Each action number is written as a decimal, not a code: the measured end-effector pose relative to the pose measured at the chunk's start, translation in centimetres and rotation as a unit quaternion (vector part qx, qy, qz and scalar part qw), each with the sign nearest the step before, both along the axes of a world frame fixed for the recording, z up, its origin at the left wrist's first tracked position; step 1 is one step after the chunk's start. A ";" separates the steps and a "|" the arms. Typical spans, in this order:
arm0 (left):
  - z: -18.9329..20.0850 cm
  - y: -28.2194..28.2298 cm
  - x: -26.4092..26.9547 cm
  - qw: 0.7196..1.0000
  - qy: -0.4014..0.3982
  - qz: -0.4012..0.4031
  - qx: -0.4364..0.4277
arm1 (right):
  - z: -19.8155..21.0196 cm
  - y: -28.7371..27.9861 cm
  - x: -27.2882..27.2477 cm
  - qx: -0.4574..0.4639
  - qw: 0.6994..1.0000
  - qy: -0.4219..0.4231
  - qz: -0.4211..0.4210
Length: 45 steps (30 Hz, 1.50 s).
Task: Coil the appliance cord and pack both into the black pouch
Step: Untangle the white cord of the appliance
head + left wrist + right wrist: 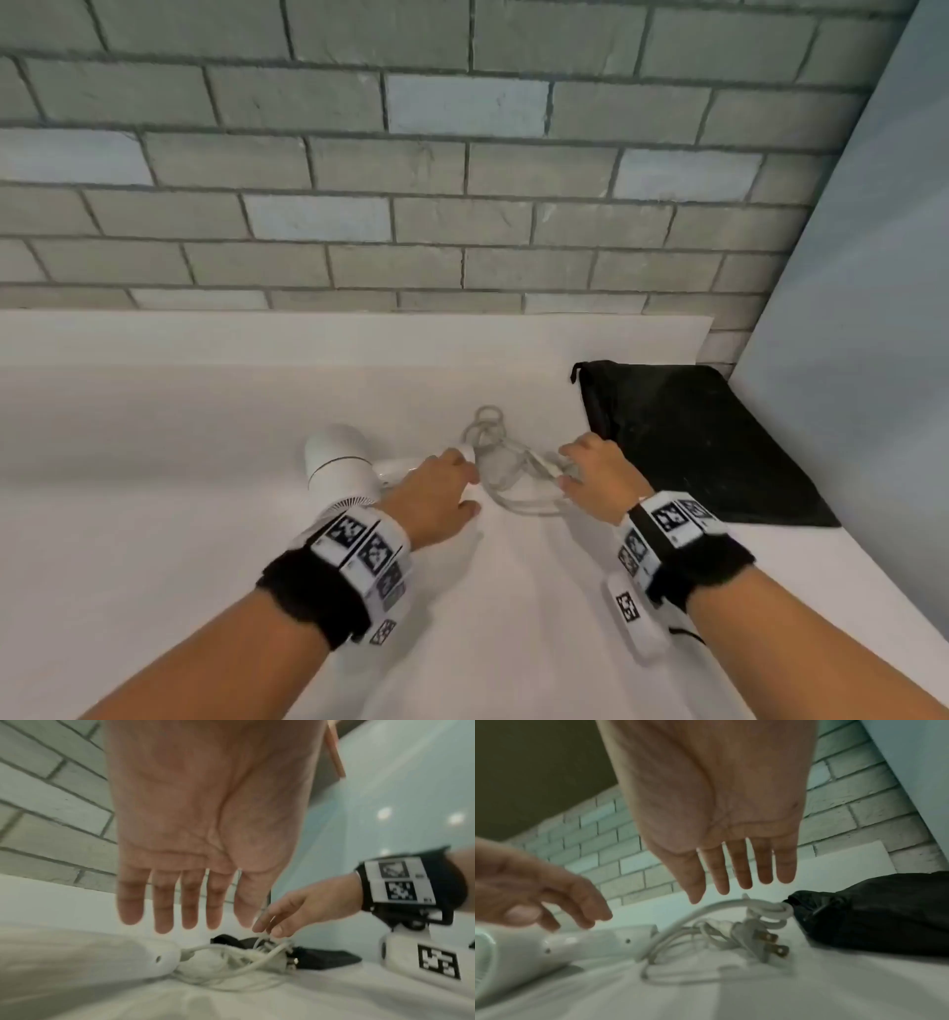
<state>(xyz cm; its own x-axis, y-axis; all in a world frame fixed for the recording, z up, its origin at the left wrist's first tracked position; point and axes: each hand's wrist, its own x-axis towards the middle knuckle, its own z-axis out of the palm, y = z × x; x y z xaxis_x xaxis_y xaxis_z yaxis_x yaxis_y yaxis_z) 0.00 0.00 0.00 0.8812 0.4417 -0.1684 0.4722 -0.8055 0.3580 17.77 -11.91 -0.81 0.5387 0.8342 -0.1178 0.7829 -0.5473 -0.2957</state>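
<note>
Both hands hover with fingers straight, gripping nothing: left hand [436, 488] over the white hair dryer [341, 462] handle, right hand [598, 475] over its loose cord [508, 462]; black pouch [688, 442] lies right on the counter [154, 462]

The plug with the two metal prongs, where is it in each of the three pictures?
Head view: the plug lies low and right of centre, amid the cord, by the right hand, blurred.
Left wrist view: low, right of centre, prongs pointing right at the black pouch.
Right wrist view: low, centre-right, prongs clear, under the open right hand.
Shared landmark: the black pouch, just beside the plug in all three views.
</note>
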 end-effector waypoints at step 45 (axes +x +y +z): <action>6.1 1.5 1.5 0.965 -0.208 0.094 -0.125 | 11.2 -6.2 -4.6 0.242 0.925 0.246 0.160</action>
<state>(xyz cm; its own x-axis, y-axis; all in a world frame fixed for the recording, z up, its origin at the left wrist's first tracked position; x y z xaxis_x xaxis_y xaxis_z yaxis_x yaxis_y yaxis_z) 1.45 1.48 6.09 0.8042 0.5912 0.0611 0.3740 -0.5832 0.7211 13.15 -18.10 10.41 0.2360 0.9606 0.1464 0.5876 -0.0210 -0.8089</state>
